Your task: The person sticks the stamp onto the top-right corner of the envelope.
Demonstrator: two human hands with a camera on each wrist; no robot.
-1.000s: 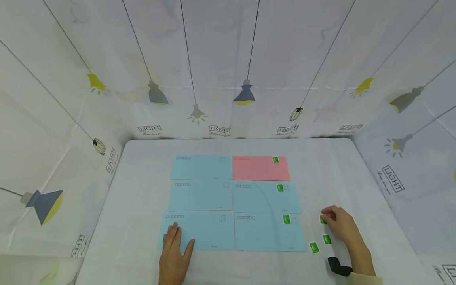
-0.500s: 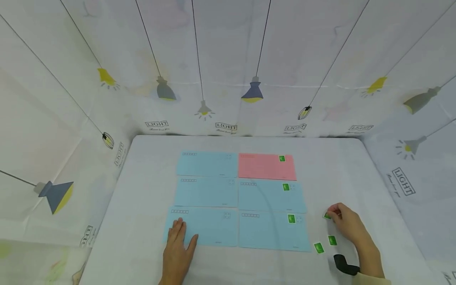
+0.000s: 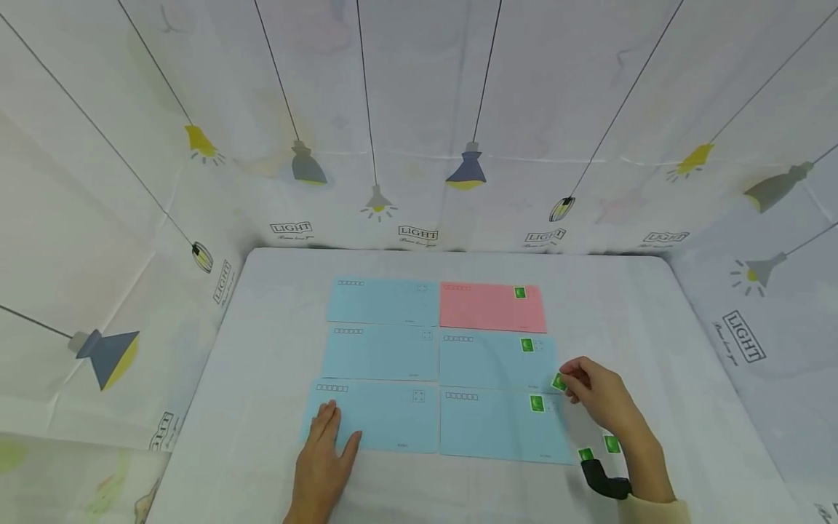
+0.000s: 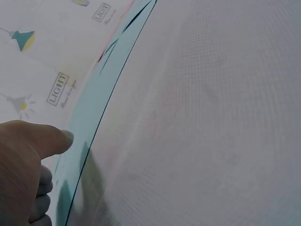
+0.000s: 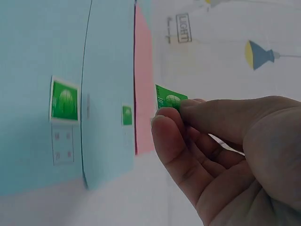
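My right hand (image 3: 599, 393) pinches a green stamp (image 5: 170, 97) between thumb and index finger, just off the right edge of the blue envelopes. Flat on the lower left blue envelope (image 3: 386, 426) rests my left hand (image 3: 322, 458), its fingers straight. Green stamps lie on the pink envelope (image 3: 484, 309), the middle right blue envelope (image 3: 484, 364) and the lower right blue envelope (image 3: 491, 429). Two loose stamps remain on the table by my right wrist: one loose stamp (image 3: 612, 444) in full view, the other (image 3: 585, 454) partly covered by the wrist camera.
The upper left blue envelope (image 3: 382, 302) and middle left blue envelope (image 3: 380, 355) bear printed squares without stamps. A black wrist camera (image 3: 604, 480) juts from my right wrist. White cloth covers the table (image 3: 275, 320); lamp-printed sheets (image 3: 419, 109) hang around it.
My right hand has picked up a stamp from the table and carried it left to the envelopes' edge. The left hand stays on its envelope; the head view has shifted slightly.
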